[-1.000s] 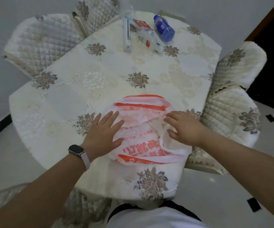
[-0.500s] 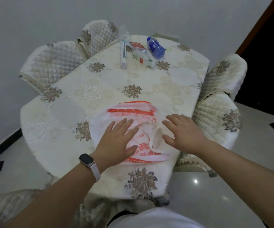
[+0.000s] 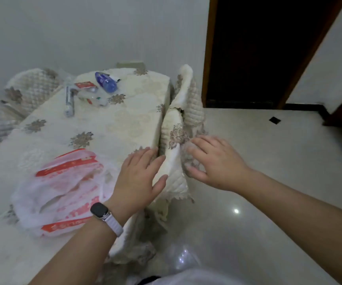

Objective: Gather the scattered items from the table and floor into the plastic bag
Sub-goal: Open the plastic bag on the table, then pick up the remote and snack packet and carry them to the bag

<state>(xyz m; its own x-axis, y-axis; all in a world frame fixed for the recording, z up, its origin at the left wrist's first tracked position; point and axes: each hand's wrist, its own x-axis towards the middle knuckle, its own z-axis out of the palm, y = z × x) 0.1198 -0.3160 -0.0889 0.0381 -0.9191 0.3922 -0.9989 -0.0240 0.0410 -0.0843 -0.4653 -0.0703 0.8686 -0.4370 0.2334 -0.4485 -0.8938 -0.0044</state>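
A white plastic bag (image 3: 63, 192) with red print lies crumpled on the table (image 3: 114, 124) at the near left. My left hand (image 3: 139, 179), wearing a watch, hovers open over the table's right edge, just right of the bag. My right hand (image 3: 213, 163) is open with spread fingers over the quilted chair (image 3: 178, 140) beside the table. At the table's far end lie a blue bottle (image 3: 106, 81), a red packet (image 3: 85, 85), a clear bottle (image 3: 91, 98) and a grey tube (image 3: 69, 100).
Quilted chairs (image 3: 28, 87) stand along the table's far left side. A glossy tiled floor (image 3: 268, 182) stretches to the right. A dark open doorway (image 3: 258, 48) is at the back right.
Both hands have lifted off the bag and moved right, toward the table edge and the chair. The view has swung to the right, showing the floor and doorway.
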